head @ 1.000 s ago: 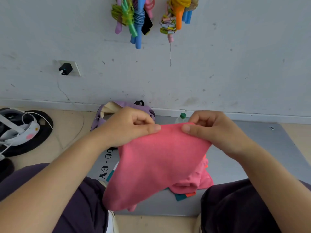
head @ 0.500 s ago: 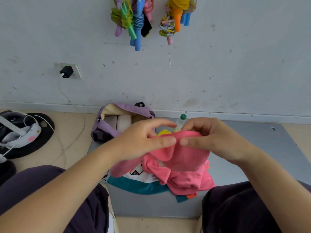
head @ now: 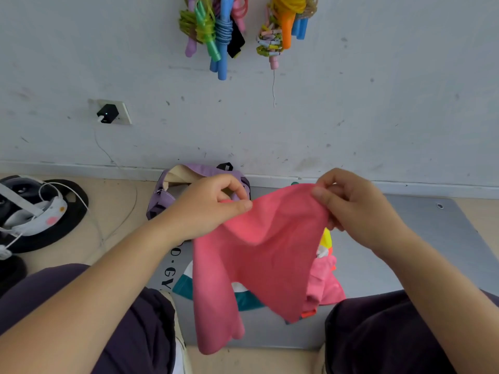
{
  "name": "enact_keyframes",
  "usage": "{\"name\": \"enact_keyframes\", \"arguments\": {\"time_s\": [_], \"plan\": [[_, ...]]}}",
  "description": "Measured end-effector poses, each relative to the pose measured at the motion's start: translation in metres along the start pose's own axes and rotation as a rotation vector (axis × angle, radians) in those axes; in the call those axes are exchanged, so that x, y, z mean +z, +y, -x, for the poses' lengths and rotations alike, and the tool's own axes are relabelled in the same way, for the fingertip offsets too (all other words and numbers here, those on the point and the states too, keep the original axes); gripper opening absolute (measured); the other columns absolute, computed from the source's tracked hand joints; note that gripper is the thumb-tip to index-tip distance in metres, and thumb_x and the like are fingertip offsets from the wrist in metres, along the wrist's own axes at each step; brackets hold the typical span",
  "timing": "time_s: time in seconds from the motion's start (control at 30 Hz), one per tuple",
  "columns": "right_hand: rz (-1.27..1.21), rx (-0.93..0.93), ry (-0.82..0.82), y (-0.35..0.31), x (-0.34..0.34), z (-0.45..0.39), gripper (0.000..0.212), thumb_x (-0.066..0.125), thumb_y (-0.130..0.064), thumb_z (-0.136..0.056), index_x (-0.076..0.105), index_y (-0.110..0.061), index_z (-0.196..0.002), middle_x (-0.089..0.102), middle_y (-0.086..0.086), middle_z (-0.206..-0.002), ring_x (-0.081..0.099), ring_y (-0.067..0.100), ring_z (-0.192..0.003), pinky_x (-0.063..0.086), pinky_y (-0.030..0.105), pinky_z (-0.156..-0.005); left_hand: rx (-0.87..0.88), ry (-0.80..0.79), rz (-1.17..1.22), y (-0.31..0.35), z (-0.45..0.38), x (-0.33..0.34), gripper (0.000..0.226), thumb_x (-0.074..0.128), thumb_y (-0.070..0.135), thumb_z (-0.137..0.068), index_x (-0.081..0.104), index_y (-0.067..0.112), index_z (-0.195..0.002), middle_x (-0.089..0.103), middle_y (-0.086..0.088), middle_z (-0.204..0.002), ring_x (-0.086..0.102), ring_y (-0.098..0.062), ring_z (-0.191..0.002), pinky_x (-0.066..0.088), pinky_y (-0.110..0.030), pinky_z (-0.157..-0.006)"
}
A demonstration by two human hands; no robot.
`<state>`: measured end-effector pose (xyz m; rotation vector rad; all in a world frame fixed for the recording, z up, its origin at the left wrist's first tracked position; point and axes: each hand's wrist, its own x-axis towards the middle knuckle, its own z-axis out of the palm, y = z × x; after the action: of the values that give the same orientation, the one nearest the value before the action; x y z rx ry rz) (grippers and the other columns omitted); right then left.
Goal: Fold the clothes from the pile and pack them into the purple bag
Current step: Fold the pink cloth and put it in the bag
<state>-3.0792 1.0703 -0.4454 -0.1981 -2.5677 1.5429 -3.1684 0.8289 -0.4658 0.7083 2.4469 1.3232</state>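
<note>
A pink garment point(head: 259, 255) hangs in the air in front of me, held by its top edge. My left hand point(head: 208, 209) pinches its left corner and my right hand point(head: 351, 209) pinches the right corner. Under it lies the pile of clothes point(head: 324, 279) on a grey mat, with pink, teal, white and yellow pieces showing. The purple bag point(head: 167, 195) stands open at the wall behind my left hand, partly hidden by it.
The grey mat point(head: 432, 238) lies between my knees and the wall. A black disc with white headgear and cable point(head: 40, 214) sits on the floor at left. Skipping ropes point(head: 218, 31) hang on the wall. A green bottle cap point(head: 294, 183) peeks over the garment.
Half a second ago the pink garment was bunched between my hands close together. My hands have moved apart and lifted, and the garment now hangs spread out over the pile.
</note>
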Motion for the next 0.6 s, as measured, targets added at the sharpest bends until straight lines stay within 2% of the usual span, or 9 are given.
{"name": "enact_keyframes", "arguments": {"time_s": [0.07,0.1,0.17,0.27,0.33,0.37,0.47,0.53,0.6], "plan": [[0.053,0.015,0.105,0.0,-0.003,-0.001,0.012,0.061,-0.012,-0.093,0.059,-0.01,-0.082,0.058,0.001,-0.047,0.049,0.009,-0.038,0.04,0.017,-0.045,-0.003,0.021,-0.005,-0.001,0.0,-0.004,0.002,0.065,0.025,-0.092,0.064,0.025,-0.091,0.049,0.01,-0.044,0.035,-0.002,-0.041,0.028,-0.013,-0.046],[0.051,0.028,0.094,-0.001,-0.003,-0.001,0.01,0.063,-0.012,-0.092,0.06,-0.011,-0.083,0.06,0.004,-0.048,0.05,0.012,-0.038,0.042,0.02,-0.047,0.013,0.02,0.012,-0.001,0.0,-0.004,0.003,0.063,0.024,-0.093,0.063,0.027,-0.093,0.056,0.003,-0.051,0.04,-0.005,-0.047,0.033,-0.018,-0.052],[-0.017,0.043,-0.047,-0.005,0.001,0.003,0.005,0.065,-0.01,-0.091,0.06,-0.011,-0.094,0.064,0.011,-0.053,0.056,0.019,-0.042,0.047,0.028,-0.051,0.079,-0.022,0.066,0.002,0.002,-0.003,0.007,0.06,0.023,-0.096,0.063,0.029,-0.098,0.062,-0.016,-0.067,0.043,-0.015,-0.057,0.035,-0.026,-0.06],[-0.195,0.048,-0.334,-0.01,0.016,0.012,0.039,0.066,-0.008,-0.09,0.051,-0.021,-0.123,0.066,0.018,-0.061,0.062,0.025,-0.048,0.052,0.03,-0.054,0.196,-0.148,0.171,0.013,0.01,0.009,0.011,0.057,0.023,-0.098,0.059,0.032,-0.104,0.065,-0.003,-0.07,0.045,-0.028,-0.059,0.039,-0.033,-0.06],[-0.245,0.063,-0.461,-0.011,0.024,0.016,0.046,0.066,-0.009,-0.09,0.049,-0.026,-0.129,0.065,0.027,-0.068,0.064,0.028,-0.052,0.053,0.032,-0.057,0.227,-0.219,0.202,0.018,0.014,0.017,0.013,0.056,0.02,-0.099,0.057,0.031,-0.106,0.072,-0.006,-0.08,0.058,-0.035,-0.071,0.047,-0.04,-0.069],[-0.243,0.069,-0.485,-0.011,0.027,0.016,0.041,0.066,-0.009,-0.091,0.052,-0.022,-0.127,0.064,0.03,-0.071,0.064,0.028,-0.052,0.053,0.033,-0.057,0.246,-0.231,0.195,0.019,0.015,0.019,0.013,0.057,0.018,-0.099,0.057,0.029,-0.106,0.072,-0.008,-0.081,0.059,-0.032,-0.072,0.048,-0.039,-0.071],[-0.23,0.08,-0.428,-0.009,0.027,0.013,0.012,0.062,-0.007,-0.092,0.06,-0.001,-0.103,0.066,0.027,-0.07,0.062,0.027,-0.052,0.053,0.034,-0.056,0.248,-0.204,0.214,0.019,0.014,0.018,0.015,0.063,0.018,-0.095,0.057,0.027,-0.106,0.069,-0.005,-0.072,0.054,-0.011,-0.06,0.043,-0.02,-0.061],[-0.252,0.078,-0.324,-0.009,0.023,0.01,0.006,0.06,-0.005,-0.093,0.059,0.002,-0.091,0.066,0.018,-0.063,0.061,0.023,-0.05,0.052,0.029,-0.053,0.217,-0.158,0.222,0.018,0.013,0.012,0.016,0.066,0.023,-0.09,0.058,0.026,-0.104,0.058,-0.003,-0.061,0.045,-0.008,-0.054,0.036,-0.016,-0.056],[-0.296,0.065,-0.211,-0.008,0.013,0.006,0.006,0.057,-0.003,-0.094,0.058,-0.001,-0.089,0.065,0.013,-0.061,0.061,0.022,-0.048,0.051,0.027,-0.052,0.191,-0.116,0.195,0.016,0.011,0.006,0.016,0.066,0.027,-0.088,0.059,0.028,-0.102,0.055,-0.012,-0.061,0.041,-0.011,-0.055,0.034,-0.02,-0.058]]}}
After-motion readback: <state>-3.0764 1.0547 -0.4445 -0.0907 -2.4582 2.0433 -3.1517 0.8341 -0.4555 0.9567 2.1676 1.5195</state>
